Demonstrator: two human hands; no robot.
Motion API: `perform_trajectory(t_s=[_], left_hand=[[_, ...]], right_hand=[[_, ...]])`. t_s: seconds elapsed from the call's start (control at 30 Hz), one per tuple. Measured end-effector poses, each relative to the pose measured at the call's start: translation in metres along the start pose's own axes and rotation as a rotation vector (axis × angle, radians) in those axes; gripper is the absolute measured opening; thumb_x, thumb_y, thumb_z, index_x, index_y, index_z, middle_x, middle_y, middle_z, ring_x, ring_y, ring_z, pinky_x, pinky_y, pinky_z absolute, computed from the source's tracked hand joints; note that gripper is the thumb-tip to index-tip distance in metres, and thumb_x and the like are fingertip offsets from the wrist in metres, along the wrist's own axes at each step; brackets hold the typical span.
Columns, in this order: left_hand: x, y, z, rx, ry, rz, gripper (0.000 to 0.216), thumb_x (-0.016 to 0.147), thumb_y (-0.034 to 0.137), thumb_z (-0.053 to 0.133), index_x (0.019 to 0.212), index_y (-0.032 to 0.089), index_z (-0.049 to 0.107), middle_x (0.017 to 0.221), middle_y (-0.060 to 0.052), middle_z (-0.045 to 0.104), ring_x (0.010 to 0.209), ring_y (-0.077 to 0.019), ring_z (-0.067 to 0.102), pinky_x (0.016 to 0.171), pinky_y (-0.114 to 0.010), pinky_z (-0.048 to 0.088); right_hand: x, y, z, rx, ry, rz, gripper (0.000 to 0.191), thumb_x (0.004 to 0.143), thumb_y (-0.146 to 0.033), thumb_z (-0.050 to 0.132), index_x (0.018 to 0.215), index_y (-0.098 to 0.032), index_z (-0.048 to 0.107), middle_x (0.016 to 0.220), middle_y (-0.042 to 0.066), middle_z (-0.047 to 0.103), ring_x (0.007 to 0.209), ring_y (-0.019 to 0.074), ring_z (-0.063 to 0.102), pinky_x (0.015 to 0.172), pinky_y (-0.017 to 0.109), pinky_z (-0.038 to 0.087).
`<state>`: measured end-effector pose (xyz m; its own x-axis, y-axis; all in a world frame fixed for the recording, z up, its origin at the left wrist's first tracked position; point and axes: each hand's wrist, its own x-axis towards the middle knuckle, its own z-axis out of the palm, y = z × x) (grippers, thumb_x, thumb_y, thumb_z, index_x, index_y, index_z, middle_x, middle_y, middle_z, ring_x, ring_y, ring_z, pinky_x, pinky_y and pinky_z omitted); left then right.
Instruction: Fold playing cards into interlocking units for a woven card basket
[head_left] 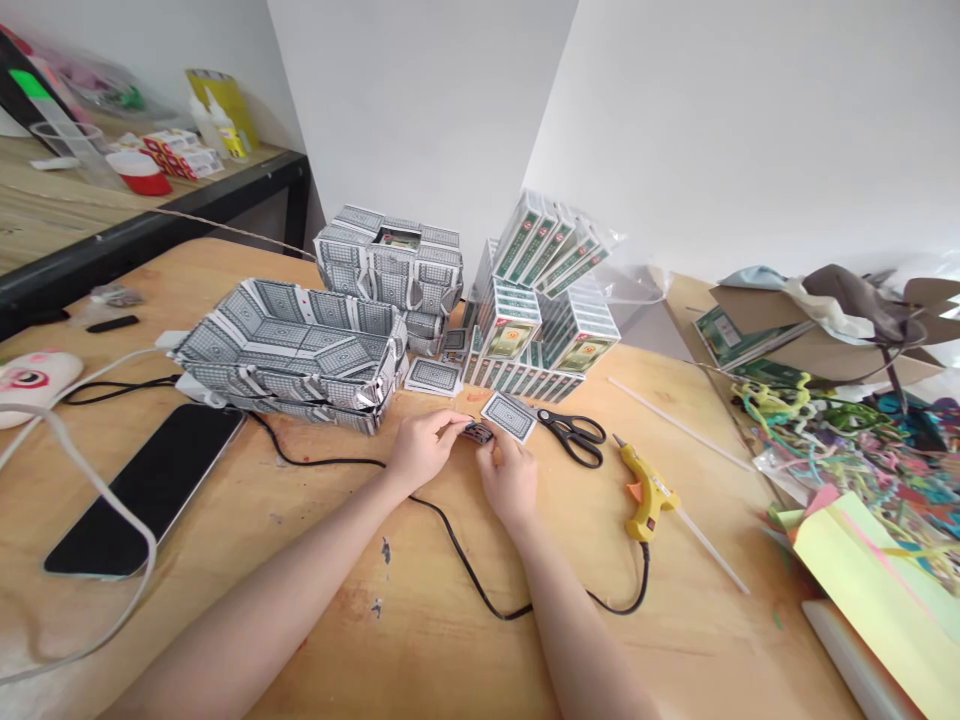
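Between my two hands, over the middle of the table, is a small bent playing card (478, 433). My left hand (426, 447) pinches its left end with thumb and fingertips. My right hand (508, 478) is closed on its right side, thumb toward the card. Just beyond lies a flat patterned playing card (510, 415), back side up. Black-handled scissors (576, 437) rest right of that card. Farther back sits a stack of playing cards (433, 376). To the left stands an open box built from folded playing cards (292, 340).
A yellow glue gun (646, 495) lies at right, its black cord looping below my hands. Boxed card decks (540, 330) are piled behind. A second card-built box (390, 260) stands at the wall. A phone (150, 485) lies left; pipe cleaners (855, 430) heap at right.
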<state>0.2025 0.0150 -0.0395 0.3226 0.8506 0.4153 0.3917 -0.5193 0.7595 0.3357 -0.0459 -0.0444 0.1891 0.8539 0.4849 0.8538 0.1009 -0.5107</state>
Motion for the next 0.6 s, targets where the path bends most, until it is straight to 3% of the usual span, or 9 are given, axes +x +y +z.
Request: perform_trajectory(t_s=[0.23, 0.43, 0.6], left_hand=[[0.0011, 0.0001, -0.0011, 0.022, -0.013, 0.020, 0.018, 0.081, 0.017, 0.049, 0.088, 0.020, 0.066, 0.085, 0.000, 0.071, 0.074, -0.0123, 0.065, 0.066, -0.020, 0.049], [0.0005, 0.0023, -0.0037, 0.087, -0.036, 0.057, 0.024, 0.081, 0.012, 0.044, 0.092, 0.020, 0.064, 0.085, -0.001, 0.070, 0.073, -0.0127, 0.065, 0.065, -0.021, 0.048], [0.0001, 0.0013, -0.0038, 0.115, -0.047, 0.075, 0.029, 0.081, 0.010, 0.041, 0.097, 0.021, 0.062, 0.089, -0.001, 0.070, 0.077, -0.0137, 0.064, 0.069, -0.023, 0.048]], right_hand=[[-0.0012, -0.0001, 0.0013, 0.104, -0.016, 0.133, 0.030, 0.080, -0.020, 0.041, 0.102, -0.020, 0.060, 0.085, 0.003, 0.069, 0.070, 0.0164, 0.065, 0.067, 0.026, 0.050], [-0.0002, -0.0051, -0.0011, 0.260, 0.000, 0.259, 0.017, 0.082, -0.031, 0.046, 0.091, -0.021, 0.058, 0.084, 0.003, 0.068, 0.075, 0.0166, 0.065, 0.067, 0.026, 0.050], [-0.0017, -0.0047, -0.0006, 0.285, -0.012, 0.284, 0.014, 0.084, -0.029, 0.041, 0.090, -0.021, 0.051, 0.085, 0.005, 0.067, 0.078, 0.0181, 0.065, 0.064, 0.028, 0.049]])
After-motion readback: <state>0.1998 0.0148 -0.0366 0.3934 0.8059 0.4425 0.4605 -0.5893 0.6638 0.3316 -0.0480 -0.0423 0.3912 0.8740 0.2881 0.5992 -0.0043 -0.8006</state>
